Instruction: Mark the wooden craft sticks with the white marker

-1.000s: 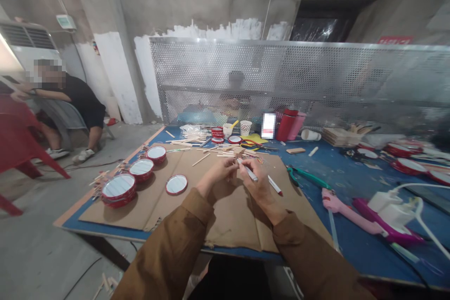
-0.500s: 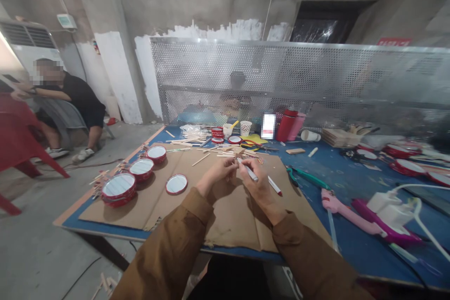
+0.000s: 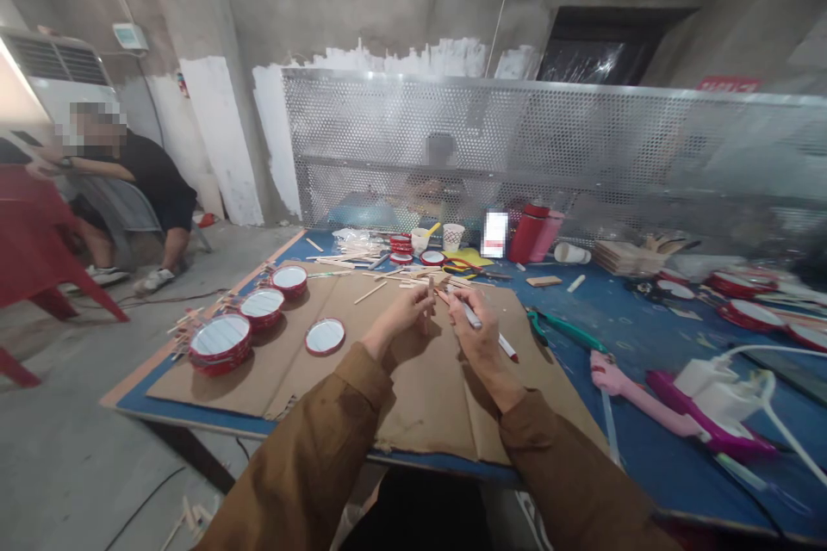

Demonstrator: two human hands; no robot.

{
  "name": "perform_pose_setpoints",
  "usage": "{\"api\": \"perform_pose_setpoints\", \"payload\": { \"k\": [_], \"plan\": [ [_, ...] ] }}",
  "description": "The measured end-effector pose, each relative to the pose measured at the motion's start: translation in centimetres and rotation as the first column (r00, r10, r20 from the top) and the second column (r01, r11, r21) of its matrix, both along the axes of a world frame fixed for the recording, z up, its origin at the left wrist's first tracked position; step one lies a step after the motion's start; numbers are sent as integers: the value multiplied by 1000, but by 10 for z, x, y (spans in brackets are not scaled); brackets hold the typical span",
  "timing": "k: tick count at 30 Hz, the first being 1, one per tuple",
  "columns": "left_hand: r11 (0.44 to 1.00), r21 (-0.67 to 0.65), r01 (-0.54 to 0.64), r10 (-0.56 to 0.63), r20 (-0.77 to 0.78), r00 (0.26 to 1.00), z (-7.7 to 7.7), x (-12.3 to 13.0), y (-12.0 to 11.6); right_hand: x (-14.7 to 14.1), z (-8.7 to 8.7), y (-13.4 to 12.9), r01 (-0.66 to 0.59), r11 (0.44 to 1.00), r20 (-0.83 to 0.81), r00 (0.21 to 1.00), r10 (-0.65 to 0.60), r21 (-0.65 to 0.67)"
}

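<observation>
Above the middle of the brown cardboard (image 3: 413, 413), my left hand (image 3: 404, 317) pinches a small thin wooden piece (image 3: 431, 286) between its fingertips. My right hand (image 3: 476, 334) is closed on a white marker (image 3: 471, 316), its tip pointing toward my left hand. A second white marker with a red end (image 3: 508, 349) lies on the cardboard beside my right hand. To the left of my hands a single round red-rimmed disc (image 3: 325, 337) lies flat. Stacks of similar red-rimmed discs (image 3: 220, 343) stand along the cardboard's left side.
Wooden sticks (image 3: 370, 292) lie behind my hands. Green-handled pliers (image 3: 568, 329), a pink glue gun (image 3: 639, 396) and a purple power strip (image 3: 730, 430) are on the right. A red bottle (image 3: 528, 232) stands at the back. A person (image 3: 142, 172) sits at the far left.
My right hand and its marker have moved slightly right, away from my left hand. The small piece in my left hand now stands more upright. The view has shifted slightly.
</observation>
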State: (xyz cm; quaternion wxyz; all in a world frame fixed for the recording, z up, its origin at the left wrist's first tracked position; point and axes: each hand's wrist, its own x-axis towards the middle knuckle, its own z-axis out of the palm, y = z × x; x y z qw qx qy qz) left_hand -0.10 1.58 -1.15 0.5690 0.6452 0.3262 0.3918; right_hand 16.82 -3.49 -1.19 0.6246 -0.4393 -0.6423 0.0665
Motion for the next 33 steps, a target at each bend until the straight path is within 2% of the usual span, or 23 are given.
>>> {"api": "perform_pose_setpoints", "payload": {
  "k": [3, 6, 8, 11, 14, 17, 19, 20, 24, 28, 31, 33],
  "plan": [
    [1000, -24, -17, 19, 60, 998, -2, -1, 2, 0, -3, 3, -19, 1000, -19, 1000, 19, -20],
    [1000, -20, 8, -7, 52, 999, -6, -4, 7, -3, -7, 2, -124, 982, -75, 991, 114, -140],
    [999, -6, 39, -39, 13, 999, -8, -5, 10, -6, -9, -1, -186, 963, -53, 982, 179, -194],
    [995, -32, 91, -92, -4, 996, -12, -4, 13, -9, -9, -6, -156, 982, 120, 978, 168, -103],
    [992, -68, 104, -98, 83, 992, -12, -1, 12, -12, -9, -8, -126, 992, 306, 946, 111, 30],
    [996, -64, 66, -55, 159, 986, -7, 0, 10, -15, -13, -6, -114, 991, 432, 899, 74, 67],
    [995, -73, 61, -51, 126, 991, -4, 0, 9, -18, -17, -3, -127, 990, 488, 869, 80, 64],
    [995, -81, 62, -51, 122, 991, -4, 0, 8, -19, -19, -1, -138, 988, 506, 858, 85, 67],
    [981, -126, 146, -108, 267, 958, -12, 2, 6, -20, -19, 8, -134, 985, 517, 854, 60, 106],
    [987, -87, 136, -118, 178, 977, -18, 1, 10, -17, -14, 15, -129, 988, 504, 861, 67, 89],
    [989, -87, 122, -118, 49, 992, -17, -2, 14, -14, -11, 18, -135, 987, 480, 874, 80, 81],
    [991, -69, 111, -110, 24, 994, -16, -4, 16, -13, -11, 18, -139, 987, 459, 884, 88, 79]
  ]
}}
